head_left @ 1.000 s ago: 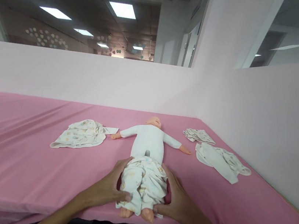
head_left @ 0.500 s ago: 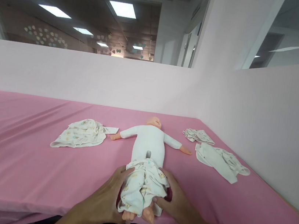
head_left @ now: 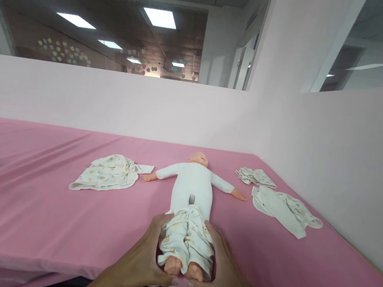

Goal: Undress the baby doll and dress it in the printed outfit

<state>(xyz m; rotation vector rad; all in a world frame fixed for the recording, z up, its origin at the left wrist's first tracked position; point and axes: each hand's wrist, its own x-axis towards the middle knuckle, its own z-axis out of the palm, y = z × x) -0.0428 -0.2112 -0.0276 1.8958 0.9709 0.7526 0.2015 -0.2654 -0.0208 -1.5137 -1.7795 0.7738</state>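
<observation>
Pants [head_left: 178, 237], head view: lying rumpled over the legs of the doll [head_left: 193, 184], near the front edge of the bed [head_left: 58, 229], both feet [head_left: 195, 271] showing at the hems. Left hand [head_left: 149, 247] and right hand [head_left: 228, 259] are curving around the sides, upper fingertips touching the cloth near the waist, thumbs resting below the feet; whether the fingers are grasping cloth or only cupping it, cannot tell. Risk, my judgement: an uneven pull could be twisting the waist to one side; toes could be snagging in a bunched hem; a hard tug toward the edge could be dragging the doll along. Hidden: most fingers, behind cloth and palms; the legs, under the pants. The frame is cutting off both forearms. The folded garment [head_left: 277, 207] at right is hard to identify.
</observation>
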